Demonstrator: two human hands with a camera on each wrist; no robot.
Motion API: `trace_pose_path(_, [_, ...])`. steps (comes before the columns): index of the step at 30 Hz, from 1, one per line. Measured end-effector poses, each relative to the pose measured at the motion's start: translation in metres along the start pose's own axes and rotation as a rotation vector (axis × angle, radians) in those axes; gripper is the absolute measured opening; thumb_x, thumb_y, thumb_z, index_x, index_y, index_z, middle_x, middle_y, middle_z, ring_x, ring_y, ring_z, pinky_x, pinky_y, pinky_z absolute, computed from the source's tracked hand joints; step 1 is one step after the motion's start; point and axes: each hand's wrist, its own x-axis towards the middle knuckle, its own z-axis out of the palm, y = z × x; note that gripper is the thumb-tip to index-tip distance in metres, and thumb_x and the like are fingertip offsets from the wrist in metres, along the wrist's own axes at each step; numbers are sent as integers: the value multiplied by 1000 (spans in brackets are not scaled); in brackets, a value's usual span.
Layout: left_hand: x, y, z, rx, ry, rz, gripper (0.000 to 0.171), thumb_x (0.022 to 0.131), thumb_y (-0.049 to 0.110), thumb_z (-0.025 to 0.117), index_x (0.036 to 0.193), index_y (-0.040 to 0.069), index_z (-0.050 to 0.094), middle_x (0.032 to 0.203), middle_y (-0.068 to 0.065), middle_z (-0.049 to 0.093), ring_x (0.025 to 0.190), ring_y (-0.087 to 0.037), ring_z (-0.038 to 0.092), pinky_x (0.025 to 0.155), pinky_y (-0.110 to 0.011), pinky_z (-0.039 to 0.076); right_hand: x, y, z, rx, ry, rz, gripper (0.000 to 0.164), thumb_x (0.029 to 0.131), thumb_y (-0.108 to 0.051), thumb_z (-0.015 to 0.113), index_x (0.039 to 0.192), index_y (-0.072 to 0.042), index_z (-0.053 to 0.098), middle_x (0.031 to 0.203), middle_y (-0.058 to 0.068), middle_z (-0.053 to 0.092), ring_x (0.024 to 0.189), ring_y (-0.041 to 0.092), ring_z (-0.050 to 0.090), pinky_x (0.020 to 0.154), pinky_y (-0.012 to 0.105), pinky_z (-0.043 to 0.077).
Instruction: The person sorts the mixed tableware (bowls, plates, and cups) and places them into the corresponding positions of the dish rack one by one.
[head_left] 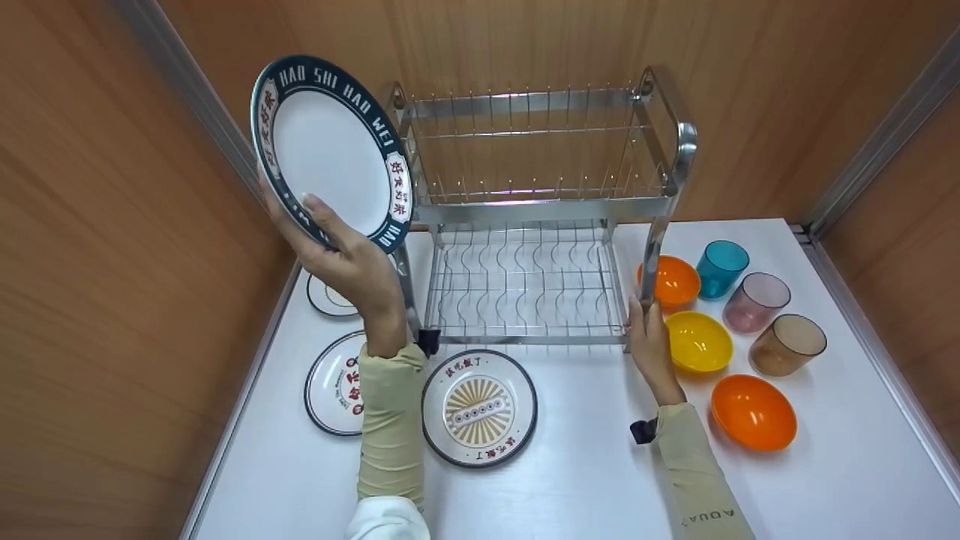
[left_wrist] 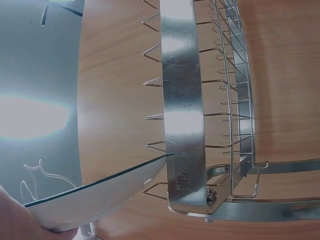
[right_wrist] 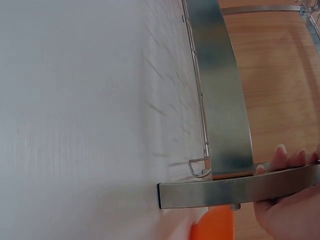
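My left hand (head_left: 349, 262) grips a white plate (head_left: 330, 161) by its lower edge, thumb on the front face. The plate has a dark lettered rim and is held tilted up at the upper left of the metal dish rack (head_left: 540, 210). In the left wrist view its edge overlaps the rack's upper front bar (left_wrist: 185, 100). Low on the rack's right side, my right hand (head_left: 651, 349) holds the upright leg (head_left: 654, 259). The right wrist view shows its fingertips (right_wrist: 281, 150) curled over that metal strip. Both rack tiers hold no dishes.
A patterned plate (head_left: 480, 409) lies in front of the rack, with more plates (head_left: 334, 390) at left, partly behind my left arm. On the right stand orange bowls (head_left: 754, 412), a yellow bowl (head_left: 699, 342), and blue (head_left: 722, 268), pink (head_left: 756, 302) and brown cups (head_left: 787, 345). Wooden walls enclose the white table.
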Motion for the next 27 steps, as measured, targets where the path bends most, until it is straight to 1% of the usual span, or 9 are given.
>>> trace_pose_path(2, [4,0,4,16,-26,14,46,99,-1,38,141,-12,25,150,-19,30,136,-5,30,113,-27,22,0,-2,0,6,-3,2,37,102,-43,34,115,-8,37,99,27,45,91,41,46,69,28,40])
trace_pose_path(7, [12,-2,17,50,-85,45,42,100,0,37,140,-11,29,148,-18,33,135,-6,31,112,-26,24,-2,-4,0,19,-1,12,40,101,-46,34,113,-8,37,98,27,45,91,41,46,70,30,39])
trace_pose_path(11, [18,-8,27,38,-137,66,41,100,-1,38,139,-11,32,146,-19,37,134,-8,34,111,-26,27,-1,-4,0,-6,24,-5,40,101,-46,34,111,-8,38,94,26,45,85,38,45,66,29,38])
trace_pose_path(15, [24,-12,34,40,-180,82,40,99,-2,39,138,-10,35,145,-19,39,134,-9,36,110,-26,28,-1,-2,0,-8,24,-4,42,100,-48,33,112,-8,37,91,21,44,86,39,45,66,29,37])
trace_pose_path(20, [29,-12,40,77,-240,70,39,100,-1,34,139,-9,35,145,-18,39,134,-5,34,110,-24,26,-1,-2,1,-6,16,8,43,100,-48,33,115,-8,36,88,11,44,89,40,45,67,29,38])
trace_pose_path(22, [30,-12,43,95,-264,57,40,101,-1,32,140,-7,35,146,-17,39,133,-3,33,110,-22,24,-1,-2,1,-7,16,15,41,100,-47,33,115,-9,37,90,13,45,90,39,46,68,30,39])
trace_pose_path(24, [32,-13,45,116,-286,46,40,101,0,32,140,-6,36,146,-16,39,133,-2,33,110,-21,24,-1,-2,1,-16,18,14,41,100,-48,33,115,-10,37,92,18,46,90,39,46,69,30,38])
trace_pose_path(27, [35,-18,49,160,-313,19,41,101,1,32,141,-3,36,146,-13,40,133,-2,33,109,-19,25,-1,-1,1,-15,17,9,42,100,-49,33,113,-10,37,95,25,46,90,39,47,70,31,38])
